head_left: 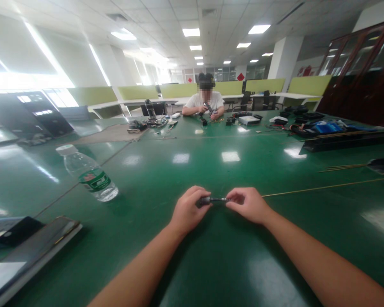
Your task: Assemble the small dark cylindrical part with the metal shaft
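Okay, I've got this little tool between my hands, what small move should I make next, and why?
Perhaps hold the tool steady with your left hand and adjust its tip with your right hand: the left grips the dark handle, and the right's fingertips are at the tip.

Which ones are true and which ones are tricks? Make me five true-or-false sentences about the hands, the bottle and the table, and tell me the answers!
1. The left hand holds the dark handle of a small tool. True.
2. The right hand is holding the bottle. False: the right hand has its fingertips at the tip of the small tool, and neither hand touches the bottle.
3. The bottle has a green label. True.
4. The table is bright red. False: the table is green.
5. Another person is across the table. True.
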A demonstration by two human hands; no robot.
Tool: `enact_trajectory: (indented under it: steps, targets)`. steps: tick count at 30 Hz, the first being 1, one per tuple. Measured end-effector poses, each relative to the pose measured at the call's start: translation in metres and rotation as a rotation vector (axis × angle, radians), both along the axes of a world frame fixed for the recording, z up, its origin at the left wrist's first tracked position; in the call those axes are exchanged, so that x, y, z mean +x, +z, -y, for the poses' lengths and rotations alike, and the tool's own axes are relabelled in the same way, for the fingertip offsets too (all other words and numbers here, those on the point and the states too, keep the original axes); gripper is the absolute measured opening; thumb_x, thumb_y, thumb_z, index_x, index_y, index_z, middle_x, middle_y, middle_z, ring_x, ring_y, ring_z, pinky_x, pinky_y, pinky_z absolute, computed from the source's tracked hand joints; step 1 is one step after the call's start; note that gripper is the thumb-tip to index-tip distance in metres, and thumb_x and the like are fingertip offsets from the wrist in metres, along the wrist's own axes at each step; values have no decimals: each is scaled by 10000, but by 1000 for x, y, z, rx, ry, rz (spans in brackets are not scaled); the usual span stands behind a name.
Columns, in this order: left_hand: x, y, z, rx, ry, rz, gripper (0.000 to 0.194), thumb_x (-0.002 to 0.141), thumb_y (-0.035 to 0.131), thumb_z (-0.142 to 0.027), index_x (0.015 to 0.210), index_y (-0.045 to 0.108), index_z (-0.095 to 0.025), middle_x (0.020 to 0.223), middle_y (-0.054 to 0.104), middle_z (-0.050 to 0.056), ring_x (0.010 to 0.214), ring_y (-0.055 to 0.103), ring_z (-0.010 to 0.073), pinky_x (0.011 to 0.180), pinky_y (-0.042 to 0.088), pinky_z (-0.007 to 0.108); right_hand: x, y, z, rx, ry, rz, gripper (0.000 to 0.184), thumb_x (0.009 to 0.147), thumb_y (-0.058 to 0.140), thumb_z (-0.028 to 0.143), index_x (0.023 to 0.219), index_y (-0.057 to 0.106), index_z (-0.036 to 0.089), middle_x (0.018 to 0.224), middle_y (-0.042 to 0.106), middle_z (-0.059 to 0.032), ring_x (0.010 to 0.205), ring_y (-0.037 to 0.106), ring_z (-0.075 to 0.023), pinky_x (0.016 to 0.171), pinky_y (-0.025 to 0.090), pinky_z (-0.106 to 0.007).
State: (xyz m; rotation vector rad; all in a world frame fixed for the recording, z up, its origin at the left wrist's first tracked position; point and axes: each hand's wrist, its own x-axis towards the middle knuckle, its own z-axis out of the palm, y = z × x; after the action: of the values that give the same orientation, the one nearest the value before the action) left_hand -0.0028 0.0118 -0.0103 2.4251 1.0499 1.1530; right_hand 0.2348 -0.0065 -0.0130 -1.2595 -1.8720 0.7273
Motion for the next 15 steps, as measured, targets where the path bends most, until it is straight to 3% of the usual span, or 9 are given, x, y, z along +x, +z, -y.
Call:
enact_trajectory:
  steps: [15]
  targets:
    - [-4, -2, -1, -8, 32, -7, 242, 779, 731, -145, 1000, 665, -215, 1016, 663, 45, 950, 618, 185, 855, 516, 328, 2, 0, -1, -12, -9, 1, 139, 766, 704, 263, 858, 758, 174, 747, 744, -41, 660, 664, -173, 621, 506, -265]
